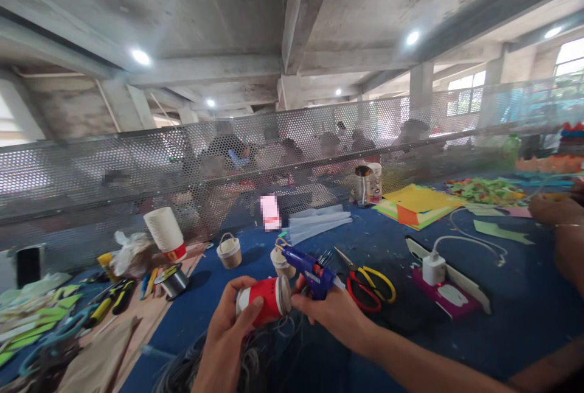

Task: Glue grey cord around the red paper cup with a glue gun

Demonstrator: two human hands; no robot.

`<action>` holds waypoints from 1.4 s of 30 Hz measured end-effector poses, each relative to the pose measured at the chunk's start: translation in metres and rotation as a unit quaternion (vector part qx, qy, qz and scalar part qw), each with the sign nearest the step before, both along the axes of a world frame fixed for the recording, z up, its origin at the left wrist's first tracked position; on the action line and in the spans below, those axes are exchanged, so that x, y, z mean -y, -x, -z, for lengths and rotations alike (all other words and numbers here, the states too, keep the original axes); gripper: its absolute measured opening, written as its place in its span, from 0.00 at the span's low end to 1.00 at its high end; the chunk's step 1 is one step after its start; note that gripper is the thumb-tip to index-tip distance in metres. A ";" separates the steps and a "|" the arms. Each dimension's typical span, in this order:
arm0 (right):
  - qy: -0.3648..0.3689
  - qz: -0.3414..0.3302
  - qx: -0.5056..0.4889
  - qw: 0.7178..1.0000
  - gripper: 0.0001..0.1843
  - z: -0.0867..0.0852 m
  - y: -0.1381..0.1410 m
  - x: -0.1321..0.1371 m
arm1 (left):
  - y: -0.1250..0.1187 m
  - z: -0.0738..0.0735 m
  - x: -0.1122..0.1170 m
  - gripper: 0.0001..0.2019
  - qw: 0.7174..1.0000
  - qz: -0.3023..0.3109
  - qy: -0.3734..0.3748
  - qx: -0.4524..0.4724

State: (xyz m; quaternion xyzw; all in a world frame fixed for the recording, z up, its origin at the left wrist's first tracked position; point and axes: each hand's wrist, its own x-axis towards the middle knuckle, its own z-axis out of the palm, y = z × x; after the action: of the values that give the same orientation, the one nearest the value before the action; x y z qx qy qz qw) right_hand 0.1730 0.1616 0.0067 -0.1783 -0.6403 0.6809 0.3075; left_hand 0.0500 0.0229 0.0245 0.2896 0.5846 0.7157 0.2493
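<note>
My left hand is wrapped around a red and white paper cup, which lies on its side in the air. In my right hand is a blue hot glue gun, its nozzle end pointing up and left. The right fingertips are close to the cup's rim; whether they touch it I cannot tell. Beyond the hands stand a small cup-shaped basket with a handle and a second small basket, partly behind the glue gun. Scissors with red and yellow handles lie to the right.
A purple power strip holds a white charger. Stacked paper cups, a wire spool and pliers are at left. Coloured paper lies at back right. Another person's hand is at far right. A perforated metal screen borders the table.
</note>
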 end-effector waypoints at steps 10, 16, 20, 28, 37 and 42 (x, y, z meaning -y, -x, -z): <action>-0.003 -0.030 0.001 1.000 0.10 -0.004 -0.005 0.003 | -0.001 0.009 -0.002 0.24 0.996 -0.027 0.011 -0.085; -0.018 -0.016 -0.001 1.000 0.10 0.000 -0.005 0.005 | -0.010 0.002 0.001 0.23 0.994 -0.030 0.038 -0.098; -0.005 -0.001 0.009 1.000 0.11 -0.002 -0.005 0.006 | -0.014 0.001 0.000 0.23 0.995 -0.032 0.038 -0.090; 0.010 -0.014 -0.020 1.000 0.15 -0.006 -0.004 0.006 | -0.005 0.004 -0.001 0.22 0.989 -0.056 0.034 -0.135; -0.007 -0.009 -0.119 0.993 0.16 0.020 -0.004 0.009 | -0.004 0.003 -0.008 0.41 1.000 -0.002 0.007 -0.012; -0.039 -0.012 -0.126 0.991 0.14 0.027 -0.007 0.009 | 0.006 -0.002 -0.012 0.41 0.998 0.031 0.046 0.018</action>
State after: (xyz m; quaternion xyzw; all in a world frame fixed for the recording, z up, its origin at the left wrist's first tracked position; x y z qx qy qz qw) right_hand 0.1798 0.1524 -0.0199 -0.0706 -0.6248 0.6760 0.3842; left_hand 0.0437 0.0353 0.0267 0.2828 0.6029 0.6855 0.2945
